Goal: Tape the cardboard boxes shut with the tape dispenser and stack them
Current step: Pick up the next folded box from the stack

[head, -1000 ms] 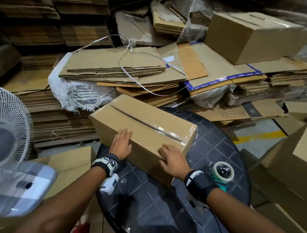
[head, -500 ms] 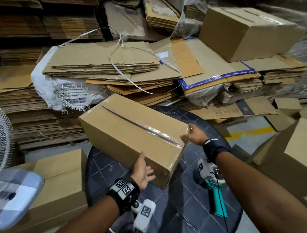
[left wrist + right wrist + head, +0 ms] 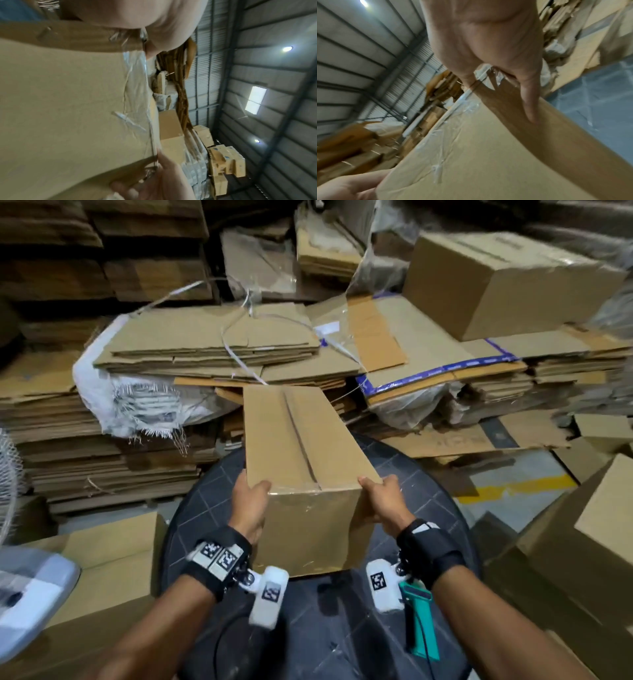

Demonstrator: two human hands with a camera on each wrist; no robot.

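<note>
Cardboard box seemingly clasped between hands.

The right hand reached down from the top of the view, its thumb lying straight along the darker side of a cardboard box, while crinkled clear tape ran down the box's lighter face from the corner under the palm. At the lower left corner the fingers of the other hand touched the box's edge. Behind stood blurred heaps of cardboard under a ribbed metal wall, and a blue-grey floor showed to the right.
</note>
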